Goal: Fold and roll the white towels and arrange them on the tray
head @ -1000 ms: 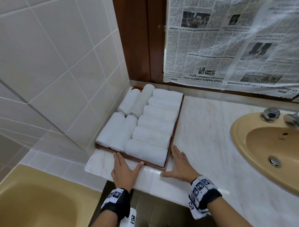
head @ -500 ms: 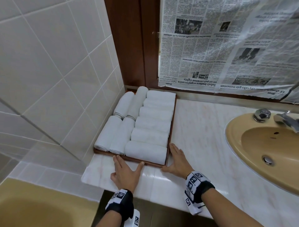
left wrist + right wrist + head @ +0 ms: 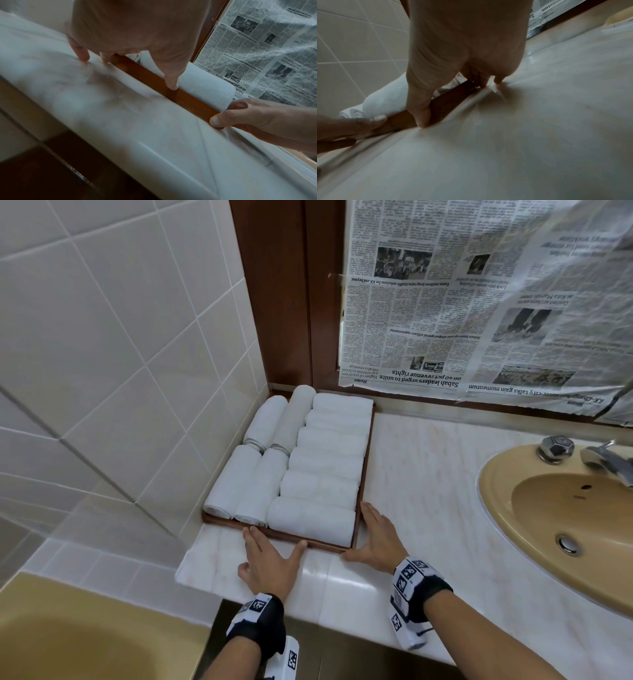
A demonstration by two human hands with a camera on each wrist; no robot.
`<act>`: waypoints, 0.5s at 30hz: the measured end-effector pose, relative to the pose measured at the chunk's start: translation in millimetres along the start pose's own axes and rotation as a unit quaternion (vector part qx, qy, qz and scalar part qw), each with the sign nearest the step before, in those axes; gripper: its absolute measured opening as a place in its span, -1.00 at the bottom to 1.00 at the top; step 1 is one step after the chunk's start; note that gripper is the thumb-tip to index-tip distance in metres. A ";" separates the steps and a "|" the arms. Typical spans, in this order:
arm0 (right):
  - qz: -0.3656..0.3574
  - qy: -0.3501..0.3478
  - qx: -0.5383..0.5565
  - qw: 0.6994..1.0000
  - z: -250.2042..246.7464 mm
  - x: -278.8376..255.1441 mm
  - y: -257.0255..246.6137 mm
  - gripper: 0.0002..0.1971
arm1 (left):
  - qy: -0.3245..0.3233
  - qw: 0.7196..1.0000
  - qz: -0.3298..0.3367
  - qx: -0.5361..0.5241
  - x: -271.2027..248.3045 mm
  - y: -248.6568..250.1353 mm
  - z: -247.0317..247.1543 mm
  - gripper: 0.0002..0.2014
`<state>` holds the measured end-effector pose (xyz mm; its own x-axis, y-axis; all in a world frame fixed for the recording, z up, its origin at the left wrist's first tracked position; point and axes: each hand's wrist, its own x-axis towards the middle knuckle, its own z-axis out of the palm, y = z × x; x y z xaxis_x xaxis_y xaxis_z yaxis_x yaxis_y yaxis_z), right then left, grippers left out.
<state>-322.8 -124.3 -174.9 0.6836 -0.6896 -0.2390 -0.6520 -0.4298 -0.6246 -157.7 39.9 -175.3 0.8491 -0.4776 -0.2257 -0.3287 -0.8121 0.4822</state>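
Yellow sink, chrome tap, newspaper, marble counter.

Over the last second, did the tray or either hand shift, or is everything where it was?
No clear change. The tray sits in the same corner against the tiled wall, with the towels in the same arrangement. The left hand still lies flat against the tray's near edge, and the right hand stays at its near right corner. Only the head camera's framing shifted slightly.

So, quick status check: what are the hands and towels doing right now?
Left hand flat, fingers against tray's near edge. Right hand flat at its near right corner. Rolled towels fill tray. Nothing in the way.
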 end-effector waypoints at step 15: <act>0.018 -0.001 0.003 1.000 0.1 -8.5 -6.6 0.29 | -0.007 0.999 -0.007 0.037 -3.4 2.2 -7.4 0.09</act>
<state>-324.4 -115.5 -168.9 0.6611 -0.7028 -0.2628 -0.6740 -0.4024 -0.6196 -158.3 42.2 -167.2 0.8483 -0.4700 -0.2440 -0.3469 -0.8414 0.4144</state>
